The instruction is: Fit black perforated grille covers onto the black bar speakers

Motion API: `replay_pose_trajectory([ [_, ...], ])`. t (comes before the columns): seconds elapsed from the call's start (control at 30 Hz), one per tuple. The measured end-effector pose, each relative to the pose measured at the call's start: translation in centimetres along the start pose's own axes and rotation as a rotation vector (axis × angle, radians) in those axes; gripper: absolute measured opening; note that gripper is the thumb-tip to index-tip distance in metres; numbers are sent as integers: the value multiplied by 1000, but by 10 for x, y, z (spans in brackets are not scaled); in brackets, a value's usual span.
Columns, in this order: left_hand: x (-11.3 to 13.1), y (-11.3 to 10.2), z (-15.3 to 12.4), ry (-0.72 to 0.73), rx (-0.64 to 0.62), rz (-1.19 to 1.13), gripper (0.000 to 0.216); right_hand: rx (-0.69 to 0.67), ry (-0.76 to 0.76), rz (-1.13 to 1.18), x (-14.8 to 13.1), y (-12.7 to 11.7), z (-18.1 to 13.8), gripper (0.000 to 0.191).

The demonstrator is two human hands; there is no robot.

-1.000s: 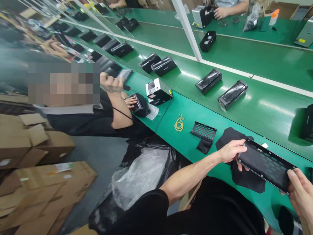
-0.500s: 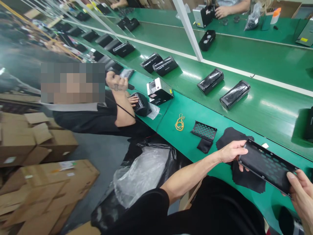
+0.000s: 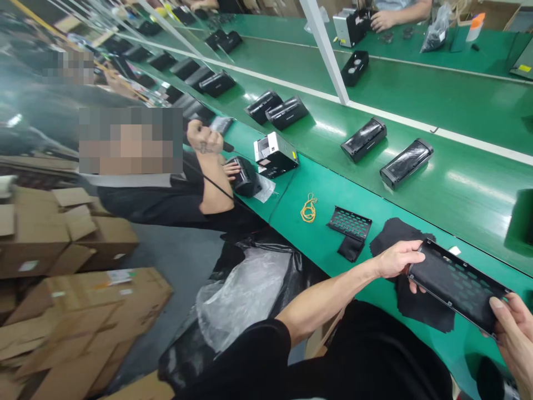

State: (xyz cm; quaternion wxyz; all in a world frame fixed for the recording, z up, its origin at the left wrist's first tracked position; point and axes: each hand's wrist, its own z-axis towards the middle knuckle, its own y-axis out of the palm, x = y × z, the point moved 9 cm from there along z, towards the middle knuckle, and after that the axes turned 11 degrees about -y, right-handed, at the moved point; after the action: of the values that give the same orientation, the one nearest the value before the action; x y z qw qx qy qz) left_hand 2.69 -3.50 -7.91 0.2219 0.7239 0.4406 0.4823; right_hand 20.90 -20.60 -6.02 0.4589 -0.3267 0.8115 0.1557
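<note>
Between my two hands I hold a black speaker grille (image 3: 453,286), its hollow inside facing up and dark mesh cloth lying over the slots. My left hand (image 3: 402,260) grips its left end, thumb on the inside and fingers beneath. At the opposite end my right hand (image 3: 510,319) pinches the edge with the thumb pressed inside. Under the grille lies a pile of black cloth pieces (image 3: 393,236). To the left rest a second perforated grille (image 3: 352,223) and a folded black cloth piece (image 3: 350,248).
Yellow rubber bands (image 3: 308,210) lie on the green bench. A white-and-black box-shaped device (image 3: 277,154) stands near a co-worker's hand (image 3: 206,139) holding a tool. Several black speakers (image 3: 406,163) sit on the green conveyor (image 3: 458,205). Cardboard boxes (image 3: 104,311) and a plastic bag (image 3: 245,294) are at lower left.
The view has shifted slightly, so the scene sits a little further right. Both hands keep the same hold on the grille.
</note>
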Motion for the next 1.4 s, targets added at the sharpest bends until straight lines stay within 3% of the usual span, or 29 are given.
replay_pose_trajectory([
  [0.63,0,-3,0,25,-9,-2,54,-32,-60,60,-1,1,8,52],
  [1.4,-6,-10,7,47,-13,-8,54,-9,-48,43,-8,8,5,63],
])
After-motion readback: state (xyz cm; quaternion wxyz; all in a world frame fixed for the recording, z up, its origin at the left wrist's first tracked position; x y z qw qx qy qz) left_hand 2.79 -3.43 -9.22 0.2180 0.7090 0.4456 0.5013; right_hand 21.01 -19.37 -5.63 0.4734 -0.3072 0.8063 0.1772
